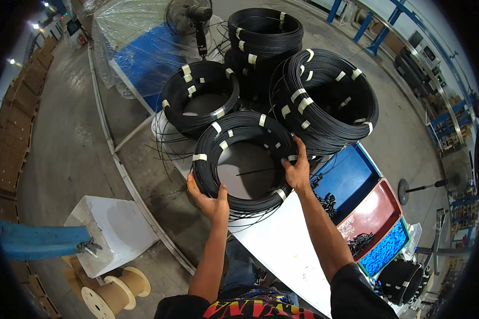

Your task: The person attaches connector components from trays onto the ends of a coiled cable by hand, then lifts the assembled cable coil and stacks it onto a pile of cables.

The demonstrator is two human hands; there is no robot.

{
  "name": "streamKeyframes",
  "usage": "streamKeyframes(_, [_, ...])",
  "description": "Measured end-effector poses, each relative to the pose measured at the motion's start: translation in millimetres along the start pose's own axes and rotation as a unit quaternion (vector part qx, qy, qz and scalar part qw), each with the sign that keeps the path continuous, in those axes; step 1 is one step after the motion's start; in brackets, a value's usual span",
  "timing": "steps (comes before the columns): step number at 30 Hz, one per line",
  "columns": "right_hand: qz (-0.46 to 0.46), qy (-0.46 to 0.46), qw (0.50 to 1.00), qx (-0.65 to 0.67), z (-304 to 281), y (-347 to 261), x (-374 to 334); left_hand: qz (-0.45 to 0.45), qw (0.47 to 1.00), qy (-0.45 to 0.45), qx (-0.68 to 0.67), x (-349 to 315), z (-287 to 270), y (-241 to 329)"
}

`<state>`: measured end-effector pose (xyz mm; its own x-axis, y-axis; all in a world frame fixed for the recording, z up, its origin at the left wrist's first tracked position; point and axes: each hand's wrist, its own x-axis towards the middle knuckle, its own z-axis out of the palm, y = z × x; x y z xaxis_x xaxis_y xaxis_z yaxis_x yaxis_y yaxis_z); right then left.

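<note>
Both my hands grip one coil of black cable (206,169), bound with pale tape strips, at the near end of a group of coils. My left hand (212,202) holds its lower left rim, and my right hand (297,169) has its right rim between thumb and fingers. Loose cable ends hang below the coil and stick out to its left. Behind it on the left stands a stack of black coils (175,118). A taller, wider stack (319,130) rises to the right, and another stack (266,40) is at the back.
Right of the white table (282,250) sit a blue tray (351,167), a red tray (375,207) with small black parts, and a bin of blue pieces (386,247). A fan (197,16) stands behind. A wooden spool (114,292) and a white box (117,228) are at lower left.
</note>
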<state>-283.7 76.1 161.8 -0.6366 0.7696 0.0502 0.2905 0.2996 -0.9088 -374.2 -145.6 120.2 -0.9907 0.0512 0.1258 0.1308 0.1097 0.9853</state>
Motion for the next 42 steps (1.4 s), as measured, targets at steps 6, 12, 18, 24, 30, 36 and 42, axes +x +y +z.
streamKeyframes(6, [-0.071, 0.029, 0.994, -0.074, -2.0, 4.1, -3.0, 0.001, 0.989, 0.013, -0.149, -1.2, 6.3, 6.6])
streamKeyframes(12, [-0.099, 0.074, 0.991, -0.045, -52.0, -29.1, -56.1, 0.011, 0.982, -0.031, -0.188, -41.6, -16.7, 49.6])
streamKeyframes(18, [0.163, 0.064, 0.926, 0.334, -157.6, -18.5, -154.7, -0.025, 0.965, -0.149, -0.213, -109.0, -54.0, 91.7])
streamKeyframes(24, [0.370, -0.026, 0.772, 0.516, -232.9, 71.6, -322.9, -0.015, 0.916, -0.377, -0.134, -182.3, -44.6, 71.9])
streamKeyframes(30, [0.397, 0.117, 0.718, 0.559, -204.6, 135.6, -477.1, -0.011, 0.802, -0.589, -0.102, -220.6, -7.8, 10.1])
streamKeyframes(36, [0.406, 0.170, 0.710, 0.550, -150.6, 169.1, -561.1, 0.037, 0.672, -0.737, -0.054, -242.8, 34.8, -51.2])
streamKeyframes(42, [0.377, 0.186, 0.700, 0.577, -86.2, 186.8, -620.0, 0.126, 0.571, -0.812, -0.007, -269.4, 83.4, -83.6])
